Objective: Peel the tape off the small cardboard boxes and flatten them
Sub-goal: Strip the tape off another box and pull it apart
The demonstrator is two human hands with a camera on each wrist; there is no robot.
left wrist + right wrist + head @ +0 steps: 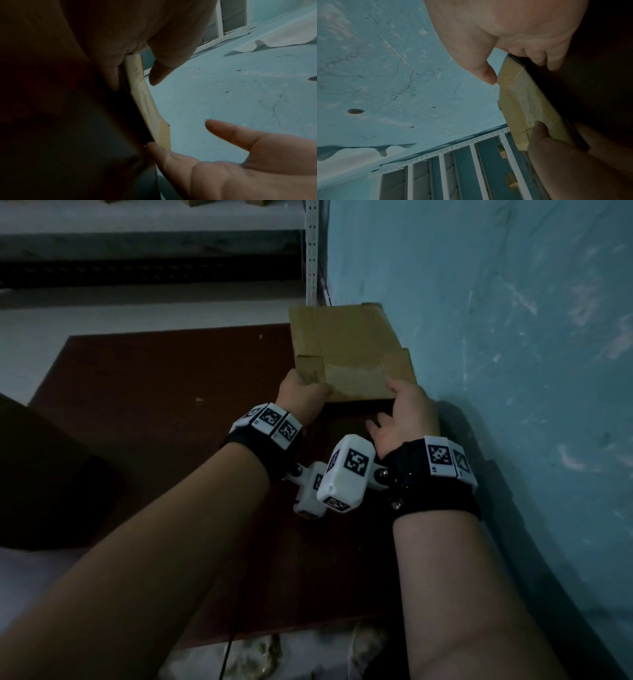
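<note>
A flattened brown cardboard box (346, 344) hangs over the dark table (154, 405), close to the blue wall. A pale torn strip (356, 374) crosses its near part. My left hand (308, 386) grips the near left corner, thumb on top and fingers curled beneath. My right hand (397, 402) holds the near right corner, thumb tip on the upper face and fingers under it. The left wrist view shows the box (145, 102) edge-on between both hands. In the right wrist view my right thumb (488, 75) touches the box (522, 101) at its corner.
The blue wall (513, 371) stands right beside the box. A white perforated shelf upright (311, 251) and grey shelves sit at the back. A dark shape (51, 474) lies at the left of the table, and pale debris (260, 652) on the floor in front.
</note>
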